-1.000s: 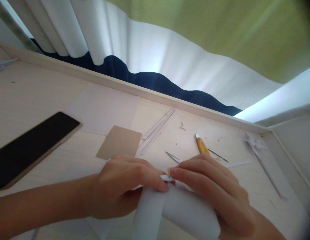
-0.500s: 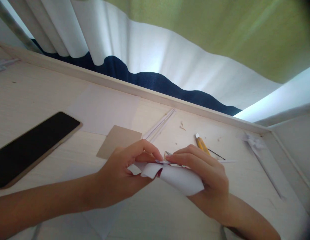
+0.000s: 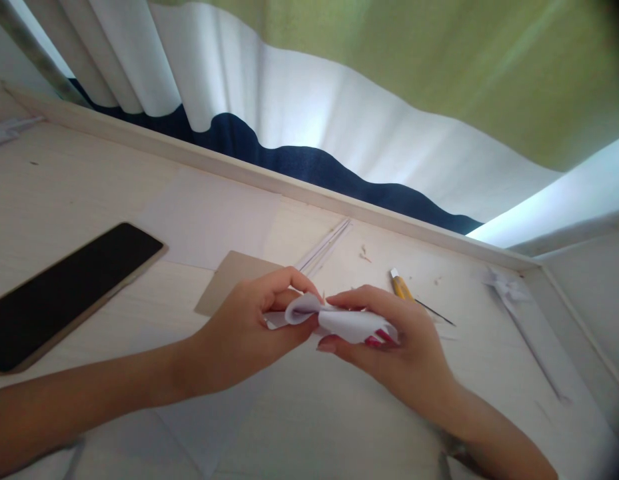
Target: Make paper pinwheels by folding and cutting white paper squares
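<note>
We see the curled white paper (image 3: 350,325) raised above the table (image 3: 329,427), pinched by both the left hand (image 3: 254,327) and the right hand (image 3: 406,330), apparently to hold its folds gathered, the yellow cutter (image 3: 400,287) lying beyond.

No text, label, brand, number or sign can be read anywhere here.

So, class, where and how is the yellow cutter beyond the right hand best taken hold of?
Probably by the yellow body of the cutter, pinched across its narrow width from above and the near side: it lies on the table with its pale tip pointing away from the person. The right hand hides its near end, so that hand should shift first.
</note>
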A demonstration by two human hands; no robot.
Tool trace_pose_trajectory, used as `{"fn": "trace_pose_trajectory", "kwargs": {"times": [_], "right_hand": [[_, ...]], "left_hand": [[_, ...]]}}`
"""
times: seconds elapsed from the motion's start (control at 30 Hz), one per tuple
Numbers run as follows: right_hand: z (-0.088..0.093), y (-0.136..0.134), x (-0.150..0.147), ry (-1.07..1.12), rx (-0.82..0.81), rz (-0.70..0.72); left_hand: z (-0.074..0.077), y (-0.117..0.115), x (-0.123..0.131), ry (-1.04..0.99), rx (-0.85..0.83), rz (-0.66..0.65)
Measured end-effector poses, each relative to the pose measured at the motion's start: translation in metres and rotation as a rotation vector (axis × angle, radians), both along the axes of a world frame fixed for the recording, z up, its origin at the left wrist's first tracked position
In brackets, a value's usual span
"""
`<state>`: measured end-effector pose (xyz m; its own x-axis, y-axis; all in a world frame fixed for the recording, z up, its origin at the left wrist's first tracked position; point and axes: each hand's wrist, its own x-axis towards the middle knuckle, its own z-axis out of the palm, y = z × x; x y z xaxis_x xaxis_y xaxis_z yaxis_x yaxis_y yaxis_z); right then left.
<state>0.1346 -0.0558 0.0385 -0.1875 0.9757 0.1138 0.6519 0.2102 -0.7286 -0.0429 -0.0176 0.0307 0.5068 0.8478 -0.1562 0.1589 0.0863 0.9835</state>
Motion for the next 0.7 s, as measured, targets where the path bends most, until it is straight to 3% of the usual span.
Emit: {"fn": "trace_pose_trajectory", "kwargs": {"times": [0.2, 0.37, 0.7], "right_hand": [[0.010, 0.000, 0.004, 0.120, -0.249, -0.033], [0.009, 0.001, 0.004, 0.180, -0.259, -0.037], [0.008, 0.008, 0.009, 0.354, -0.250, -0.049]], "left_hand": [[0.006, 0.008, -0.001, -0.078, -0.189, -0.024], [0.004, 0.009, 0.001, -0.167, -0.299, -0.028], [0.002, 0.012, 0.000, -0.191, -0.368, -0.050]]}}
